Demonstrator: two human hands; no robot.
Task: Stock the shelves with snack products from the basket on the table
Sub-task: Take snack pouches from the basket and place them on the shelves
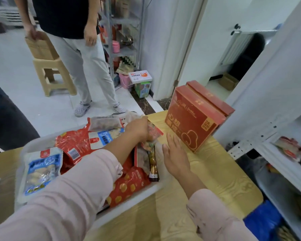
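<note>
Many soft, likely light and slippery snack packets (73, 145) are lying in the basket (146, 190) on the surface (215, 171); fingers of the left hand (137, 127) are grasping one red packet (155, 133) by its edge, while the right hand (176, 153) is hovering, fingers released.

Under the right hand (176, 153), a yellow wood-grain table (215, 180). Far beyond the left hand (137, 127), pale grey floor tiles (12, 66) in soft, even light. Up and left of that hand, a beige plastic stool (54, 79) carrying a cardboard box (42, 47), with a standing person (80, 63) in light trousers and grey clogs just beside it. Straight beyond the left hand, a grey metal rack (123, 20) of blurred goods against a white wall (156, 40); small cartons (140, 76) at its foot. Beyond the right hand, a dark stone threshold (143, 104), a white door frame (189, 40) and a white radiator (236, 47) in the next room.
</note>
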